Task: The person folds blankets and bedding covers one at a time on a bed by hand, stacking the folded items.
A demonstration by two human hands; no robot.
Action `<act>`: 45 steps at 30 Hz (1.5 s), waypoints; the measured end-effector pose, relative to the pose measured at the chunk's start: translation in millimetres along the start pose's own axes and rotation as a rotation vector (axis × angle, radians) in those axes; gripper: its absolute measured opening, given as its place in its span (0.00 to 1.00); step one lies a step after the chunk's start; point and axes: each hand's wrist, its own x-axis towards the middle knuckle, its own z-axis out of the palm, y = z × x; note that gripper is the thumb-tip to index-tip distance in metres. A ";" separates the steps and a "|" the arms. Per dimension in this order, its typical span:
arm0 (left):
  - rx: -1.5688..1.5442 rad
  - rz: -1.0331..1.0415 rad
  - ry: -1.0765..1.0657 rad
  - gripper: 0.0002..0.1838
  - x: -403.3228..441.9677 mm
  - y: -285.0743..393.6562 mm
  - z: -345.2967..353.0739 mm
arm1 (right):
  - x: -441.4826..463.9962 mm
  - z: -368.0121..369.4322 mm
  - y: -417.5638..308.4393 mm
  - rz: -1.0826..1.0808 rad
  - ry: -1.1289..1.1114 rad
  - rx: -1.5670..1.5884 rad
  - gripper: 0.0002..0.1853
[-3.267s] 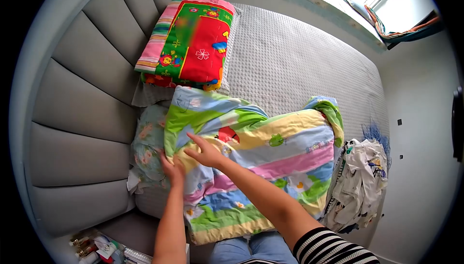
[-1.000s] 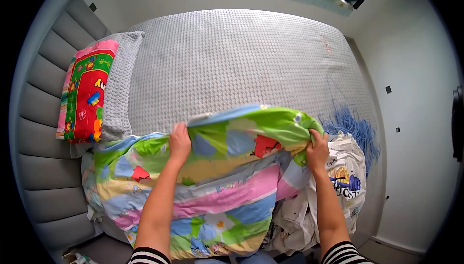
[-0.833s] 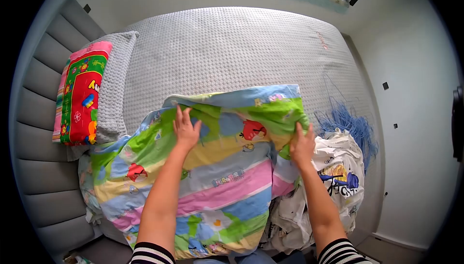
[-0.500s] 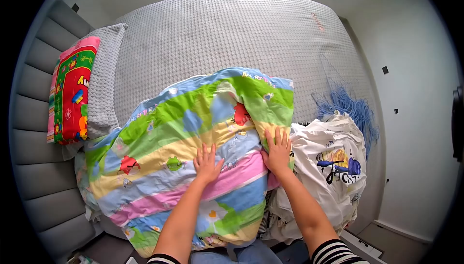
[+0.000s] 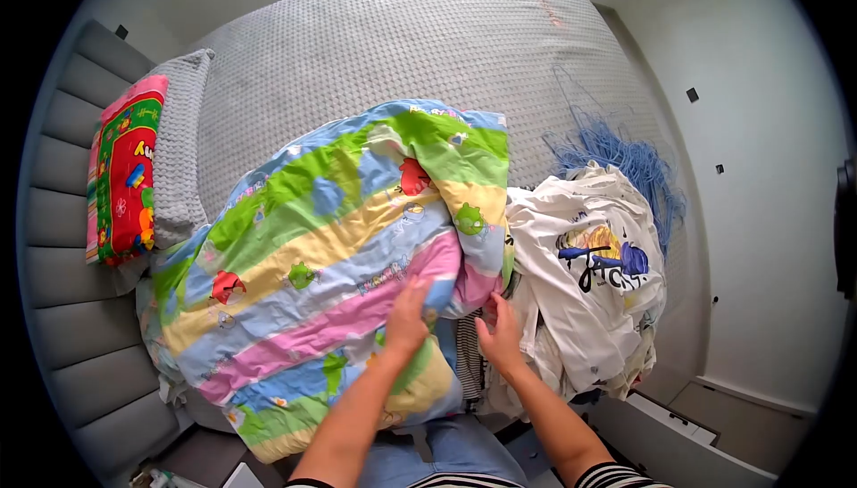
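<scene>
A cartoon-printed quilt cover (image 5: 268, 309) with green, yellow, blue and pink stripes lies spread over the near side of the bed. My left hand (image 5: 408, 316) is closed on its near edge, at a folded pink and blue part. Just right of it, my right hand (image 5: 502, 332) has its thumb and fingers apart beside the cover's lower right corner; whether the fingertips touch the fabric I cannot tell. A pile of clothes with a white printed T-shirt (image 5: 571, 283) on top lies close to the right hand. Black-and-white striped fabric (image 5: 469, 358) shows between my hands.
The bed has a grey textured sheet (image 5: 357, 50). At the left, a red and green printed pillow (image 5: 134, 175) rests on a grey pillow (image 5: 183, 149) by the padded headboard (image 5: 67, 256). Blue stringy fibres (image 5: 625, 149) lie behind the clothes. An open drawer (image 5: 669, 425) is at lower right.
Both hands have drawn back toward me from lying flat on the cover. The left now grips its near edge, and the cover's right part is folded differently. The view has shifted slightly.
</scene>
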 end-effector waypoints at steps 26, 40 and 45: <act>-0.052 0.109 -0.356 0.45 -90.9 93.2 -10.0 | -13.1 -184.6 -126.8 -0.143 0.291 -0.080 0.39; 0.160 -0.022 -0.279 0.52 -240.4 15.2 4.5 | -75.3 -70.7 -42.4 -0.379 0.042 -0.738 0.33; 0.190 -0.034 -0.055 0.48 -311.3 -2.4 -22.0 | -122.9 -100.3 -92.6 -0.451 0.390 -0.888 0.28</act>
